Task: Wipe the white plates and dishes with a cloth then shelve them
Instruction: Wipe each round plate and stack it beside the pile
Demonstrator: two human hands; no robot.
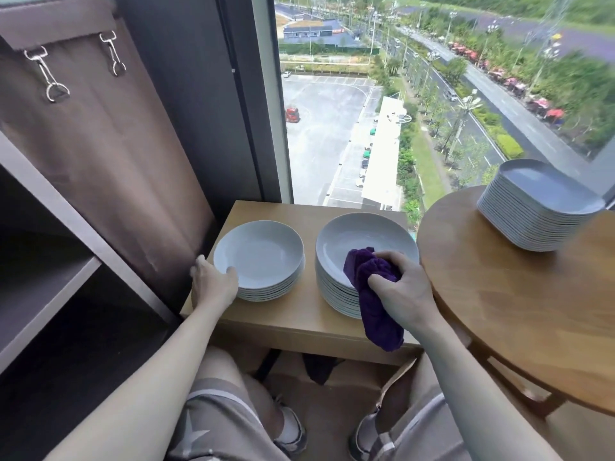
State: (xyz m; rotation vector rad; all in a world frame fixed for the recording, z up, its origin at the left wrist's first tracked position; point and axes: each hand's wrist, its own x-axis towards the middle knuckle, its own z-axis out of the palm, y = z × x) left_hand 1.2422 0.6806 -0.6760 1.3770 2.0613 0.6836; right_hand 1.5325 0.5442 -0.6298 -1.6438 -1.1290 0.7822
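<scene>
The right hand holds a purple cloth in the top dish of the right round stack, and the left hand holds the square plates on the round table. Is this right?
Not quite. In the head view the left hand holds the rim of the left round stack on the rectangular table; the square plates on the round table are untouched. The rest is right.

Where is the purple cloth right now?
In the head view, right of centre: the right hand grips the purple cloth on the near rim of the taller round plate stack, beside the round table.
</scene>
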